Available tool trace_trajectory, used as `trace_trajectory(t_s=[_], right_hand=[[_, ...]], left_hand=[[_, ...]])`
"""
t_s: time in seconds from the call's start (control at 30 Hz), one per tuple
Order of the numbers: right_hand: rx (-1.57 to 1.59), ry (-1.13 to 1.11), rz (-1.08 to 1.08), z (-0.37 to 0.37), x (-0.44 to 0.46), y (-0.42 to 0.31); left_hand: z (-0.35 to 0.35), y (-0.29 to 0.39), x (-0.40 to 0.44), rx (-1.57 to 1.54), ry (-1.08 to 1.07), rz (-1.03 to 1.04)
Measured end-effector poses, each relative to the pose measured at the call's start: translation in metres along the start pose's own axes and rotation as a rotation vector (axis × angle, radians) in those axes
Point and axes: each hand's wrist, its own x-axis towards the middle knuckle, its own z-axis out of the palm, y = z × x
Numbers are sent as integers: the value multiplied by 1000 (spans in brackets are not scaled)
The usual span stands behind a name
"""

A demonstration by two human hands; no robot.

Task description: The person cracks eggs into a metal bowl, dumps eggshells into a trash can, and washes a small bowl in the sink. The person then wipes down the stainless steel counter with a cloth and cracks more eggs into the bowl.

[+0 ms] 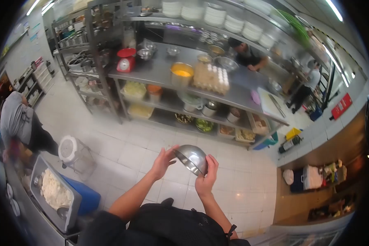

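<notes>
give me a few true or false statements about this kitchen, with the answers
1. The left hand and right hand both touch the metal bowl. True.
2. The scale on the metal table is blue. False: it is red.
3. White eggs sit beside the pot of yellow food. True.
4. The white plates are stacked on the floor. False: they are stacked above the metal table.
5. The gray tub at the left holds white food. True.
</notes>
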Motion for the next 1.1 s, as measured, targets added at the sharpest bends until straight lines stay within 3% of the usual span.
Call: trace_trajectory(t_s=[0.07,0.1,0.13,0.23,0.27,0.4,0.53,0.67,0.83,0.97,1.0,1.1], right_hand=[[266,-32,12,35,23,0],[327,-227,107,42,30,-2],[336,-232,106,47,39,-7],[393,-537,77,54,67,4],[393,-532,71,53,74,23],[409,-343,525,35,92,132],[176,-316,669,5,119,228],[213,-386,726,44,193,266],[394,-634,454,123,306,256],[439,-863,436,193,367,238],[434,-857,443,212,378,238],[654,-847,811,260,403,233]], left_hand=[[-36,-3,-6,165,66,21],[-50,-6,-1,319,121,17],[-62,-8,12,323,130,19],[-75,1,58,-39,378,39],[-81,4,75,-36,373,44],[-120,15,152,-161,556,16],[-177,7,225,-363,771,72],[-205,70,298,-374,965,112],[-224,149,374,-318,967,236],[-263,215,455,-278,889,277],[-277,233,482,-266,840,317],[-313,288,567,-222,806,320]])
